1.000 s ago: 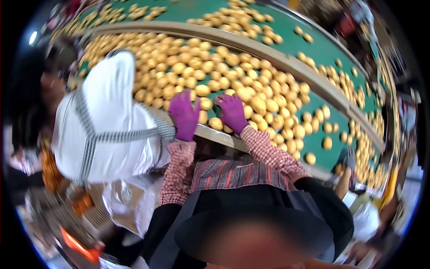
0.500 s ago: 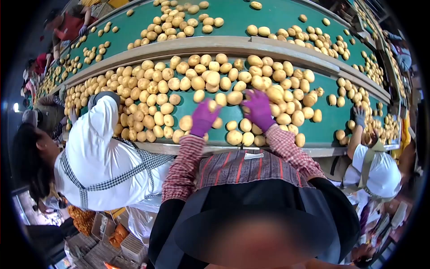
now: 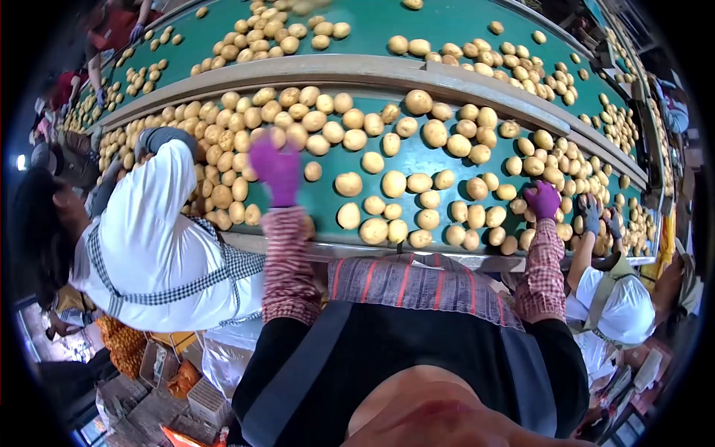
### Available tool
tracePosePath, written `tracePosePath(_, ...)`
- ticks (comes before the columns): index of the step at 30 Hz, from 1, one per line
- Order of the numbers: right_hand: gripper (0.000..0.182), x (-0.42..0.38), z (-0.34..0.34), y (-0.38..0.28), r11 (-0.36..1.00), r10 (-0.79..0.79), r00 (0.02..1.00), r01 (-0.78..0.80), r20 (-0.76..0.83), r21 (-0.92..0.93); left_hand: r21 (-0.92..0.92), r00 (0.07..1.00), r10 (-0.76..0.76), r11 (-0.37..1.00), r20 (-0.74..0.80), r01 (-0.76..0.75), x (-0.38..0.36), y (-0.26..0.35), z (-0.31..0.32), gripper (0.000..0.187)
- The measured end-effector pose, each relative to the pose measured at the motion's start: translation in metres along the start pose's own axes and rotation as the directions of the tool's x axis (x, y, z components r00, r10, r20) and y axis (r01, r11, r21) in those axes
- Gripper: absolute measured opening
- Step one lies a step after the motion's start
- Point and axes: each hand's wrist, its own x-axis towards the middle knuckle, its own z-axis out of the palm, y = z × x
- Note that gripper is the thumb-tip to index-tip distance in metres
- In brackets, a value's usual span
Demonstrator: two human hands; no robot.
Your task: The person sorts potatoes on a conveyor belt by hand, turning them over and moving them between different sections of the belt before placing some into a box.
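- Potatoes [image 3: 392, 183] cover the green conveyor belt [image 3: 328, 195], between both hands.
- Left hand [image 3: 275, 168] hovers spread, empty.
- Right hand [image 3: 543, 200] curls over potatoes; grip unclear.

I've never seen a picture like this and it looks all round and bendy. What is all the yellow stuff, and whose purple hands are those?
The picture comes from a small camera worn on a person's head, looking down and forward, and its lens bends everything into a circle. The yellow things are potatoes, lots of them, lying on a long green belt. A second belt with more potatoes runs behind it. The purple hands belong to the person wearing the camera: they have purple gloves and red checked sleeves. The left hand is lifted over the potatoes on one side, and the right hand is stretched far out among the potatoes on the other side. I can't tell if either hand is holding a potato. Next to them, a co-worker in a white top reaches onto the belt too.
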Motion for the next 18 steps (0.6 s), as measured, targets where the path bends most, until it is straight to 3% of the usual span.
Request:
tracePosePath(1, 0.04, 0.002, -0.002, 0.002, 0.984, 0.172, 0.985, -0.172, 0.002, -0.044, 0.02, 0.941, -0.335, 0.942, 0.045, 0.334, 0.022, -0.029, -0.019, 0.056)
tracePosePath(2, 0.042, 0.012, 0.001, -0.004, 0.939, 0.334, 0.943, -0.333, -0.005, -0.081, 0.507, 0.988, -0.132, 0.848, -0.083, 0.156, 0.022, -0.059, -0.019, 0.053)
tracePosePath(3, 0.04, 0.021, 0.013, -0.017, 0.933, 0.353, 0.91, -0.361, -0.22, 0.003, 0.5, 0.98, -0.178, 0.859, 0.094, 0.108, 0.024, -0.075, -0.015, 0.056)
tracePosePath(4, 0.038, 0.02, 0.013, -0.044, 0.951, 0.133, 0.784, 0.071, -0.606, 0.301, 0.494, 0.938, -0.225, 0.867, 0.264, 0.068, 0.024, -0.083, -0.016, 0.06)
tracePosePath(5, 0.036, 0.026, 0.01, -0.084, 0.928, 0.042, 0.774, 0.204, -0.632, 0.313, 0.451, 0.944, -0.168, 0.892, 0.284, 0.023, 0.025, -0.062, -0.018, 0.06)
tracePosePath(6, 0.038, 0.032, 0.032, -0.125, 0.878, 0.015, 0.759, 0.301, -0.65, 0.372, 0.408, 0.947, -0.109, 0.913, 0.301, -0.025, 0.026, -0.033, -0.017, 0.061)
tracePosePath(7, 0.04, 0.026, -0.005, -0.178, 0.815, -0.173, 0.868, 0.392, -0.466, 0.427, 0.504, 0.973, 0.058, 0.847, 0.223, -0.166, 0.011, -0.039, 0.003, 0.061)
tracePosePath(8, 0.041, 0.023, 0.002, -0.232, 0.552, -0.221, 0.854, 0.507, -0.471, 0.661, 0.489, 0.976, 0.064, 0.857, 0.207, -0.16, 0.013, -0.026, 0.011, 0.056)
tracePosePath(9, 0.038, 0.016, -0.03, -0.267, 0.483, -0.413, 0.893, 0.381, -0.178, 0.789, 0.487, 0.953, -0.027, 0.864, 0.303, -0.131, 0.015, -0.007, 0.014, 0.055)
tracePosePath(10, 0.039, 0.009, -0.038, -0.306, 0.46, -0.479, 0.793, 0.593, -0.377, 0.661, 0.484, 0.912, -0.113, 0.869, 0.395, -0.102, 0.018, 0.01, 0.018, 0.054)
tracePosePath(11, 0.04, 0.006, -0.045, -0.34, 0.423, -0.538, 0.644, 0.764, -0.543, 0.487, 0.453, 0.915, 0.002, 0.869, 0.403, -0.201, 0.015, 0.021, 0.026, 0.051)
tracePosePath(12, 0.047, 0.015, -0.037, -0.367, 0.325, -0.579, 0.596, 0.794, -0.556, 0.513, 0.424, 0.908, 0.114, 0.856, 0.402, -0.295, 0.011, 0.033, 0.033, 0.048)
tracePosePath(13, 0.051, 0.027, -0.03, -0.388, 0.37, -0.623, 0.489, 0.872, -0.611, 0.321, 0.44, 0.88, 0.095, 0.838, 0.465, -0.322, 0.006, 0.049, 0.04, 0.041)
tracePosePath(14, 0.051, 0.037, -0.048, -0.404, 0.377, -0.685, 0.462, 0.887, -0.564, 0.268, 0.453, 0.837, 0.057, 0.82, 0.544, -0.351, 0.011, 0.062, 0.037, 0.035)
tracePosePath(16, 0.052, 0.056, -0.066, -0.403, 0.459, -0.755, 0.524, 0.851, -0.394, 0.254, 0.526, 0.787, -0.05, 0.77, 0.614, -0.361, -0.005, 0.099, 0.042, 0.022)
tracePosePath(17, 0.048, 0.073, -0.054, -0.402, 0.378, -0.751, 0.504, 0.858, -0.427, 0.349, 0.516, 0.823, -0.037, 0.794, 0.567, -0.321, -0.022, 0.101, 0.05, 0.022)
tracePosePath(18, 0.041, 0.069, -0.078, -0.383, 0.364, -0.737, 0.561, 0.8, -0.377, 0.477, 0.517, 0.86, -0.037, 0.811, 0.51, -0.272, -0.047, 0.098, 0.059, 0.022)
